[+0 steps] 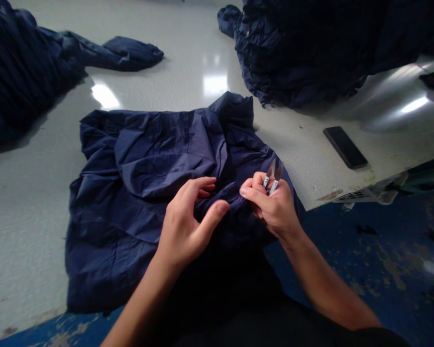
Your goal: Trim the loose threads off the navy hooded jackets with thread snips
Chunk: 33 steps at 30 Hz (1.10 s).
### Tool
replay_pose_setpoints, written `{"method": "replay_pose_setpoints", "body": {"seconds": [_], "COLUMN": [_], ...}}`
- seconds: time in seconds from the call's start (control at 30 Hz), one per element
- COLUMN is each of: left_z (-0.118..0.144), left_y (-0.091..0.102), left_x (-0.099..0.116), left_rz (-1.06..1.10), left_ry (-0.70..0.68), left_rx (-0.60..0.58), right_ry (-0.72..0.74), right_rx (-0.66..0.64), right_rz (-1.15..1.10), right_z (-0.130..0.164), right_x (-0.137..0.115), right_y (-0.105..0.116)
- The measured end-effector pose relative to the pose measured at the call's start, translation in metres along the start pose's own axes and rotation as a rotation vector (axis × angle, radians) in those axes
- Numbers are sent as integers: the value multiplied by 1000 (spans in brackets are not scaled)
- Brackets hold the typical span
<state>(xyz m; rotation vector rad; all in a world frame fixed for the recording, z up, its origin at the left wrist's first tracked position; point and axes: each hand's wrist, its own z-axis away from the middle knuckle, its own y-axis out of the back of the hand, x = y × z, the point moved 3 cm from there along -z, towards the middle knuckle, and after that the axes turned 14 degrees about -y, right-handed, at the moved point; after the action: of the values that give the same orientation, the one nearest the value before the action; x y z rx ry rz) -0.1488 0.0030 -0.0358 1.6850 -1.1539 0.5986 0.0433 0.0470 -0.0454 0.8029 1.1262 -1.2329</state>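
Note:
A dark navy garment (162,149) lies crumpled over the near edge of the table, right in front of me. My left hand (188,217) rests over its middle, open, with the thumb held apart from the curved fingers. To the right, my right hand (269,202) is closed around a pair of thread snips (273,178), whose blades point up and away from me. The thumb and forefinger of that hand pinch at a fold of the cloth. What lies under the fingers of both hands is partly hidden.
More navy garments are heaped at the far left (18,82) and far right (304,53) of the pale table (25,207). A black phone (345,147) lies near the right edge. Below, the blue floor (376,255) has worn patches.

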Motion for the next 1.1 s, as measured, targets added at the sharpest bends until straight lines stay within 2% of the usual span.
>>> {"method": "replay_pose_setpoints", "body": {"seconds": [0.07,0.17,0.27,0.4,0.57,0.67,0.77,0.83,0.93,1.1], "left_z": [3,5,4,6,8,9,12,16,23,26], "left_y": [2,5,6,5,2,3,2,-1,-9,-14], "left_x": [6,7,3,-2,-1,3,12,16,17,17], "left_rz": [-25,27,119,214,269,156,-55,-121,-146,-187], "left_ry": [-36,37,85,101,83,12,-211,-332,-339,-292], "left_rx": [15,58,115,162,159,158,124,86,57,64], "right_ry": [-118,-173,-116,2,-32,-59,-114,-158,-171,-95], "right_rx": [-27,-64,-47,20,4,33,57,63,71,29], "right_rz": [-163,-242,-158,65,44,-54,-236,-330,-365,-376], "right_z": [1,7,12,17,18,18,20,23,29,33], "right_x": [2,3,3,-1,-5,-2,5,9,13,9], "right_y": [-4,-7,-6,-3,-8,-12,-17,-22,-30,-31]}}
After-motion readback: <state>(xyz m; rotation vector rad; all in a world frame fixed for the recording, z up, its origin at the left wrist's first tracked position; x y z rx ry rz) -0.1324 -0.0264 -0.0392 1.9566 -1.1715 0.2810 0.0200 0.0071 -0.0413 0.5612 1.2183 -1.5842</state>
